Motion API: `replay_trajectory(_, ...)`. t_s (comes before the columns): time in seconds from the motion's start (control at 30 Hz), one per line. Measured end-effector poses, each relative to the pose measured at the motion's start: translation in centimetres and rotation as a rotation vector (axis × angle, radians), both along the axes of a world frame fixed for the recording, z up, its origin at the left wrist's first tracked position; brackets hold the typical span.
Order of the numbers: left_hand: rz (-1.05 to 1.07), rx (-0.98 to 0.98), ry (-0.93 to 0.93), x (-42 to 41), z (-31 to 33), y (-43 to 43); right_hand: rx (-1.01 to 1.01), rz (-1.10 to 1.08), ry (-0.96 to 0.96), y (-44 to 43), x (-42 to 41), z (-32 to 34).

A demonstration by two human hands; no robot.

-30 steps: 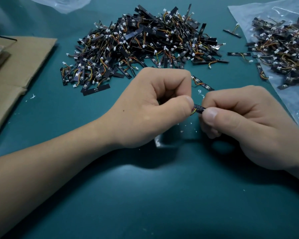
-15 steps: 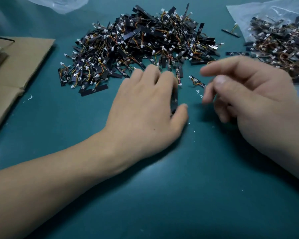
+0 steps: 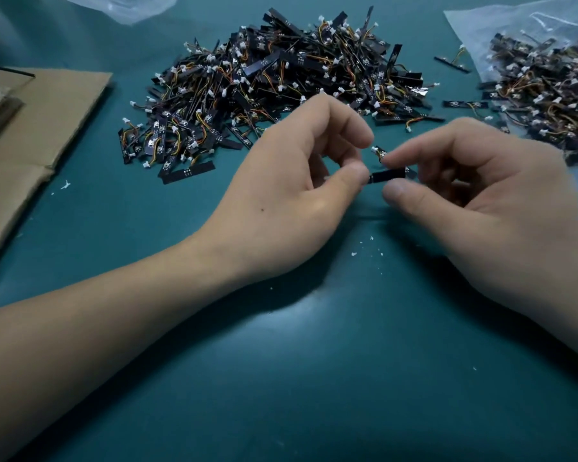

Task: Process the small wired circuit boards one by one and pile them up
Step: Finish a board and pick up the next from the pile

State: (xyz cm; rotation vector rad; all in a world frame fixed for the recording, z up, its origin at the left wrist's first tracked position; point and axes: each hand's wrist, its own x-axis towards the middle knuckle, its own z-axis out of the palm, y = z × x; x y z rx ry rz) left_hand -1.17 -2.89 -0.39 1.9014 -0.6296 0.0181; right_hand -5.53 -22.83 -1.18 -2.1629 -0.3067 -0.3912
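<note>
My left hand and my right hand meet over the middle of the green mat, and between them I hold one small black circuit board lying level. My left thumb and a fingertip pinch its left end; my right thumb below and forefinger above pinch its right end. The rest of my fingers curl loosely, clear of the board. A white connector on short orange and yellow wires shows just above the board, near my right forefinger tip; I cannot tell whether it belongs to this board.

Beyond my hands, at the far middle of the mat, lies the big pile of boards, black strips tangled with wires and white plugs. To the far right a second heap sits on a clear plastic bag, with a few loose boards on the mat between the two piles. A flat sheet of cardboard lies at the left edge, and more clear plastic shows at the top. Small white flecks dot the mat just below my hands.
</note>
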Motion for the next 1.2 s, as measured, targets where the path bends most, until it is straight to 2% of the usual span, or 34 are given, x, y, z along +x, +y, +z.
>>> replay_trajectory(0.23, -0.054, -0.113, 0.133, 0.16, -0.05, -0.13, -0.113, 0.001, -0.019, 0.33, -0.38, 0.23)
replay_trajectory(0.37, -0.03, -0.13, 0.11, -0.11, 0.16, -0.05, -0.043, -0.015, 0.0, 0.34, -0.34, 0.26)
replay_trajectory(0.57, -0.02, 0.102, 0.002, -0.5, 0.24, -0.22, 0.055, -0.008, 0.016, 0.16, -0.25, 0.28)
replay_trajectory(0.83, -0.038, 0.023, 0.032, -0.63, 0.43, -0.04, 0.049, 0.202, 0.249, 0.07, -0.04, 0.57)
replay_trajectory(0.93, -0.075, -0.034, 0.092, -0.57, 0.44, 0.15, 0.069, 0.186, 0.232, 0.03, -0.05, 0.5)
replay_trajectory(1.2, -0.087, 0.021, 0.075, -0.47, 0.18, 0.09, 0.121, 0.141, 0.161, 0.1, -0.08, 0.35)
